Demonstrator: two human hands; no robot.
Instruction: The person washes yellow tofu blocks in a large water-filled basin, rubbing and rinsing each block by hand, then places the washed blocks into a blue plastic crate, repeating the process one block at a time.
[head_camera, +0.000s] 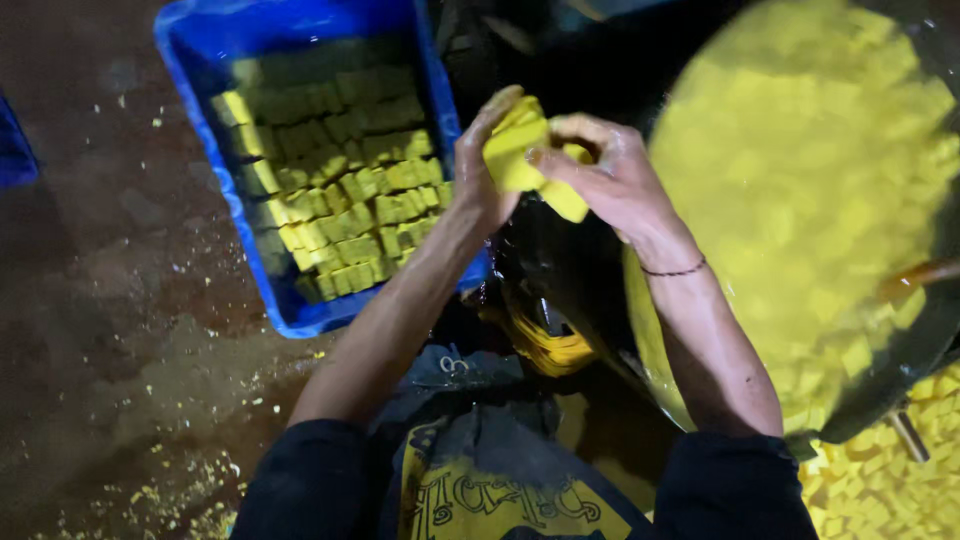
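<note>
Both my hands meet over the dark gap between a blue crate and a big pan, holding a clump of yellow cubes (520, 150). My left hand (483, 165) cups the clump from the left. From the right, my right hand (612, 175) pinches it, and a thin dark band circles that wrist. The blue crate (245, 215) at the upper left holds rows of yellow cubes (335, 170). On the right a large dark round pan (900, 370) brims with yellow cubes in yellow liquid (810, 170).
More loose yellow cubes (890, 470) lie heaped at the lower right under the pan's rim. The wet brown floor (110, 300) on the left carries scattered yellow crumbs. A second blue crate's edge (12, 150) shows at the far left. My dark apron (480, 470) fills the bottom.
</note>
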